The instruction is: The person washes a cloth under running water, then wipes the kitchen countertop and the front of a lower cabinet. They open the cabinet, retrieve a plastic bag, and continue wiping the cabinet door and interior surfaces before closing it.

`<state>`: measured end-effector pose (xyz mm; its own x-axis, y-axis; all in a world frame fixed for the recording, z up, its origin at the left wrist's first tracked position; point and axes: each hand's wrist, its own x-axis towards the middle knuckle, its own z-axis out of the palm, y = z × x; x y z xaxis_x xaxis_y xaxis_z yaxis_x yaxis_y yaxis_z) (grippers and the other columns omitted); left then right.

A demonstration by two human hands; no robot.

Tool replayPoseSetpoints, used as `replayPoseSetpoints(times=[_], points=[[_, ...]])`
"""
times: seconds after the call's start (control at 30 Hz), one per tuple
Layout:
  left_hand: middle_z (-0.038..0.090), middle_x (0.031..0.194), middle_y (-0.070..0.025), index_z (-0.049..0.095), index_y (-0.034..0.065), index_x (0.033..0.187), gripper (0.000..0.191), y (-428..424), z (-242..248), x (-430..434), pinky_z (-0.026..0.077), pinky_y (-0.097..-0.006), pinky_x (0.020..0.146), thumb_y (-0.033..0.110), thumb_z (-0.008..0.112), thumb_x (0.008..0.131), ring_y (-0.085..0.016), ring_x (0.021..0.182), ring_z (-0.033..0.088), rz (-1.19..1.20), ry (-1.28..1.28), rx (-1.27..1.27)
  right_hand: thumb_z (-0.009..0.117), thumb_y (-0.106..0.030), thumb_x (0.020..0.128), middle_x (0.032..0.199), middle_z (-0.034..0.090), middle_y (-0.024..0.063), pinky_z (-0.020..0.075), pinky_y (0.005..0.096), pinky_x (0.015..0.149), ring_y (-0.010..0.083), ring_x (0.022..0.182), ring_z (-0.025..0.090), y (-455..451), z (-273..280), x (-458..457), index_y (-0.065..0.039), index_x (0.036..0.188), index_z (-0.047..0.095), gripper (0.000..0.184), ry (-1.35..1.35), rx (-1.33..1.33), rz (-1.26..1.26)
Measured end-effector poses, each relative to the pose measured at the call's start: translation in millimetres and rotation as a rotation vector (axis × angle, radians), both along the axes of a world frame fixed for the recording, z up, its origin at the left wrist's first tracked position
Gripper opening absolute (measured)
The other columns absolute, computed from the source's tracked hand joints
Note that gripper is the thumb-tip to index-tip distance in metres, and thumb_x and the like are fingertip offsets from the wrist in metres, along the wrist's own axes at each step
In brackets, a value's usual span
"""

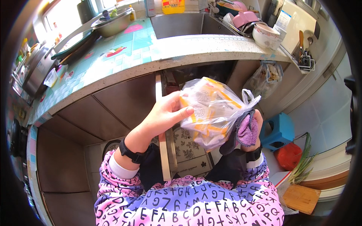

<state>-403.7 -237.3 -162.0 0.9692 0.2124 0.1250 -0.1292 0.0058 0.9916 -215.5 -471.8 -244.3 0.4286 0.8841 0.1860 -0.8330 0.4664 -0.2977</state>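
A knotted clear plastic bag point(209, 113) holding several packets with yellow-orange edges is held up in front of me, before the open cabinet under the sink. My left hand point(172, 110) grips the bag's left side, thumb in front and fingers partly hidden behind it. Near the knot, my right hand point(256, 127) holds a purple cloth with a dark edge point(247, 130) against the bag's right end; most of its fingers are hidden by cloth and bag. An open cabinet door point(165, 158) stands edge-on below my left hand.
Above lies the counter edge point(181, 58) with a steel sink point(181, 25) and stacked bowls point(264, 35). A filled clear bag point(265, 77) hangs under the counter at right. Beside my right arm are a blue plastic stool point(278, 131), a red bag point(288, 156), green onions point(302, 166) and a wooden board point(302, 198).
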Motion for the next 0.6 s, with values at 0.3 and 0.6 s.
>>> replayPoseSetpoints(times=[0.3,0.6], points=[[0.064,0.117,-0.0137,0.052,0.0011,0.12,0.021,-6.8,-4.9,14.5,0.047,-0.0359,0.1,0.008,0.049,0.1,-0.021,0.11,0.061,0.244,-0.047,0.155,0.04,-0.03,0.084,0.082,0.066,0.0168,0.0528,0.0413,0.077,0.0308,0.078,0.064,-6.6,-113.4,23.3,0.004,0.089,0.063,0.041,-0.044,-0.617,-0.28],[0.059,0.069,-0.0012,0.059,-0.0013,0.087,0.007,-28.8,11.4,28.5,0.04,-0.0195,0.048,0.0,0.053,0.091,-0.006,0.058,0.056,0.174,0.253,0.49,0.045,-0.021,0.09,0.102,0.063,0.0147,0.0492,0.0441,0.093,0.0299,0.098,0.061,9.6,-229.6,37.3,0.001,0.106,0.056,0.03,0.337,-0.592,-0.264]])
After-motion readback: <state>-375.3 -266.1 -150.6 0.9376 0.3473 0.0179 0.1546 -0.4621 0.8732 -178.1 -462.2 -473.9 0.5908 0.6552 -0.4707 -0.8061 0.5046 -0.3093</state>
